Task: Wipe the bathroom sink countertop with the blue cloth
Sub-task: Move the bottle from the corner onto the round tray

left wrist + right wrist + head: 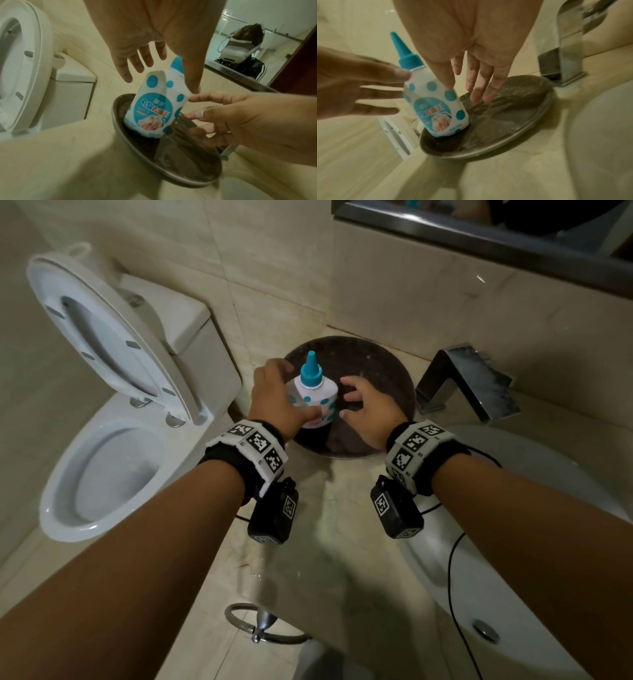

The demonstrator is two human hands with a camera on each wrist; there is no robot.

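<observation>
No blue cloth shows in any view. A white bottle (313, 398) with teal dots and a pointed teal cap stands slightly tilted on a dark round tray (376, 371) at the back of the beige countertop (325, 525). My left hand (270, 392) is open around the bottle (154, 108), fingers straight behind it and thumb along its front. My right hand (366, 405) hovers open over the tray (513, 115), and its thumb touches the bottle (435, 108). Neither hand grips it.
A chrome faucet (469, 381) stands right of the tray, above the white basin (513, 559). A toilet (102, 467) with raised lid is left of the counter. A towel ring (260, 625) hangs at the counter front. A mirror (479, 227) is on the wall.
</observation>
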